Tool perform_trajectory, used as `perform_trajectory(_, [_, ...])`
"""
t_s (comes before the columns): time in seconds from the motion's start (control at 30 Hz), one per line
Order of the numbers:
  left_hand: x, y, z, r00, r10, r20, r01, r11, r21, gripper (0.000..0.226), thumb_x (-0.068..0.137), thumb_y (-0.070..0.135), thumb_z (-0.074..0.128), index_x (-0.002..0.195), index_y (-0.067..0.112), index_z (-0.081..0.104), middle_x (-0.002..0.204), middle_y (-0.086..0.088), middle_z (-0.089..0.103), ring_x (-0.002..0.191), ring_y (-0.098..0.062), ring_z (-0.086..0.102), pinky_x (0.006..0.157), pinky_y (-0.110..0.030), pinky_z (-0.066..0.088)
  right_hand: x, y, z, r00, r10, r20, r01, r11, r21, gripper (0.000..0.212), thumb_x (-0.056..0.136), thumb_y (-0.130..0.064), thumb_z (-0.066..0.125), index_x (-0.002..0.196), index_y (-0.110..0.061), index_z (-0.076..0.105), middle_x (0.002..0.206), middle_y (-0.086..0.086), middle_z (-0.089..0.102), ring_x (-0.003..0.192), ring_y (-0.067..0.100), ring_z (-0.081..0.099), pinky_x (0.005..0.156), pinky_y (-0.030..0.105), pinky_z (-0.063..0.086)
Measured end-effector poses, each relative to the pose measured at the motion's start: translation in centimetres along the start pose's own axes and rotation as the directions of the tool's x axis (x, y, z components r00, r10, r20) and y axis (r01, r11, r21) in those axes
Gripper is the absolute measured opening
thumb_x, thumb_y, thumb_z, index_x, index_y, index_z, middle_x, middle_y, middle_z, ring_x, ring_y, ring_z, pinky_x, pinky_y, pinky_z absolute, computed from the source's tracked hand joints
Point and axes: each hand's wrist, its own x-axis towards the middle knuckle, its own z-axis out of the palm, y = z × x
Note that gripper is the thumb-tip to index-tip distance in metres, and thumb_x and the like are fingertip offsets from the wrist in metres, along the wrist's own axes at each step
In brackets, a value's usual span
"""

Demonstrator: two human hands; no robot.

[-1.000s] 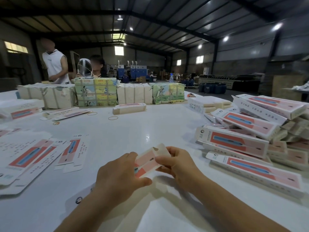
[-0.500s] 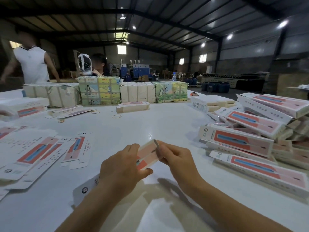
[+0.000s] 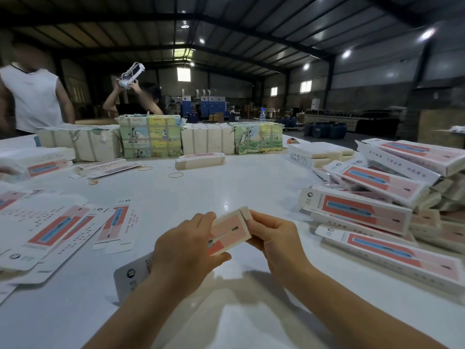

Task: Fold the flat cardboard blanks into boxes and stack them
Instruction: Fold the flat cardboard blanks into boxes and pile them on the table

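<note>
Box sat gripped above the table's near edge. Left hand clasped its middle; right hand pinched its end. Folded boxes lay piled along the right edge.

We see a dark steel-roofed hall with ceiling lamps, windows at 12 o'clock, and a white surface.
</note>
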Motion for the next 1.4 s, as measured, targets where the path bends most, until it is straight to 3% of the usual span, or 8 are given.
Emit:
perform_trajectory(0.27, [0.2, 0.4, 0.2, 1.000, 0.006, 0.006, -0.007, 0.996, 0.086, 0.079, 0.075, 0.072, 0.054, 0.138, 0.028, 0.034, 0.116, 0.013, 0.054, 0.096, -0.009, 0.057, 0.070, -0.022, 0.046, -0.9, 0.6, 0.3, 0.968, -0.252, -0.004, 0.218, 0.846, -0.487, 0.055, 0.092, 0.000, 0.047, 0.079, -0.048, 0.072, 0.080, -0.006, 0.073, 0.076, 0.022, 0.064, 0.072, 0.032, 0.052])
perform_trajectory(0.47, [0.2, 0.9, -0.1, 0.999, 0.043, -0.033, -0.041, 0.997, 0.069, 0.075, 0.054, 0.057, 0.083, 0.109, 0.009, 0.065, 0.084, -0.002, 0.067, 0.063, -0.021, 0.065, 0.049, -0.031, 0.052, -1.4, 1.6, 0.8, 0.945, -0.313, 0.096, 0.300, 0.712, -0.635, 0.032, 0.095, -0.003, 0.040, 0.100, -0.024, 0.064, 0.064, -0.009, 0.059, 0.053, 0.007, 0.049, 0.051, 0.014, 0.036])
perform_trajectory(0.53, [0.2, 1.4, -0.4, 0.996, 0.072, -0.057, -0.065, 0.992, 0.111, 0.073, 0.047, 0.057, 0.086, 0.098, 0.008, 0.068, 0.074, -0.002, 0.066, 0.054, -0.020, 0.062, 0.042, -0.028, 0.047, -1.5, 1.8, 0.9, 0.946, -0.308, 0.104, 0.298, 0.694, -0.655, 0.028, 0.096, -0.005, 0.041, 0.099, -0.023, 0.062, 0.073, -0.009, 0.063, 0.060, 0.008, 0.053, 0.056, 0.019, 0.042])
perform_trajectory(0.7, [0.2, 0.5, 0.1, 0.999, -0.051, -0.017, 0.052, 0.992, 0.118, 0.070, 0.076, 0.075, 0.047, 0.129, 0.031, 0.035, 0.114, 0.015, 0.054, 0.094, -0.008, 0.058, 0.070, -0.021, 0.045, -1.5, 0.9, 1.1, 0.973, -0.198, 0.116, 0.230, 0.832, -0.505, 0.047, 0.098, -0.007, 0.045, 0.094, -0.050, 0.064, 0.089, -0.023, 0.067, 0.086, -0.001, 0.062, 0.074, 0.013, 0.049])
perform_trajectory(0.83, [0.4, 0.2, -0.1, 0.991, -0.128, 0.037, 0.129, 0.991, -0.030, 0.063, 0.074, 0.075, 0.051, 0.121, 0.034, 0.038, 0.113, 0.015, 0.055, 0.093, -0.009, 0.060, 0.078, -0.027, 0.052, -1.0, 1.1, 0.9, 0.989, -0.139, -0.049, 0.108, 0.912, -0.396, 0.031, 0.095, -0.008, 0.052, 0.117, -0.027, 0.063, 0.112, -0.014, 0.065, 0.108, 0.003, 0.059, 0.088, 0.012, 0.046])
perform_trajectory(1.07, [0.3, -0.1, 0.0, 0.986, -0.154, 0.064, 0.159, 0.984, -0.080, 0.059, 0.074, 0.071, 0.057, 0.117, 0.034, 0.041, 0.112, 0.015, 0.057, 0.090, -0.013, 0.062, 0.077, -0.030, 0.054, -1.5, 1.1, 0.9, 0.971, -0.240, -0.022, 0.209, 0.886, -0.414, 0.038, 0.089, 0.002, 0.051, 0.089, -0.032, 0.069, 0.086, -0.017, 0.072, 0.083, 0.000, 0.066, 0.068, 0.008, 0.045])
perform_trajectory(1.23, [0.5, -0.8, -0.1, 0.988, -0.126, 0.094, 0.134, 0.988, -0.078, 0.056, 0.075, 0.068, 0.058, 0.116, 0.036, 0.040, 0.112, 0.016, 0.056, 0.092, -0.012, 0.061, 0.078, -0.030, 0.054, -1.4, 1.4, 0.6, 0.970, -0.238, 0.037, 0.228, 0.852, -0.472, 0.038, 0.087, 0.005, 0.050, 0.100, -0.024, 0.071, 0.095, -0.014, 0.073, 0.091, 0.003, 0.065, 0.074, 0.010, 0.047])
perform_trajectory(1.4, [0.5, -2.4, -0.3, 0.968, -0.058, 0.242, 0.078, 0.994, -0.073, 0.056, 0.063, 0.073, 0.061, 0.104, 0.042, 0.039, 0.093, 0.020, 0.056, 0.080, -0.004, 0.058, 0.072, -0.027, 0.053, -0.7, 2.0, 0.7, 0.912, -0.178, 0.369, 0.407, 0.497, -0.766, 0.084, 0.085, -0.017, 0.066, 0.143, -0.043, 0.012, 0.154, -0.020, 0.013, 0.139, 0.000, 0.019, 0.113, 0.014, 0.020])
